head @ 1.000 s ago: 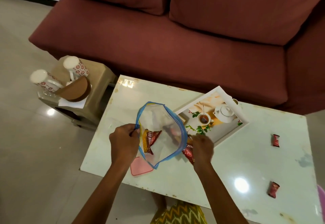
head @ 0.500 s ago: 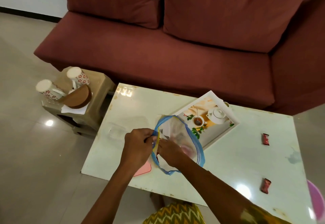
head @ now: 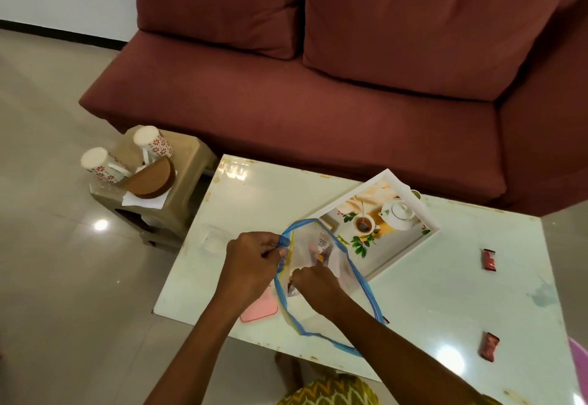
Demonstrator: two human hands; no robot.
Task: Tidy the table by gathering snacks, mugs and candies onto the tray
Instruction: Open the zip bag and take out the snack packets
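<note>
I see a dim, warm indoor picture, lit from overhead: lamp glare spots sit on the glossy table (head: pixel 450 357) and the floor (head: pixel 101 224). Edges bow from the wide lens, and detail looks soft throughout.

Both forearms bare, reaching forward from lower frame, converging. Left hand (head: pixel 251 264) knuckles up, fingers curled, thumb and fingertips pinched tight in a grip at its right side. Right hand (head: pixel 313 282) just beside it, lower and nearer the body, back upward, fingers bent down and mostly hidden; closure unclear.
</note>
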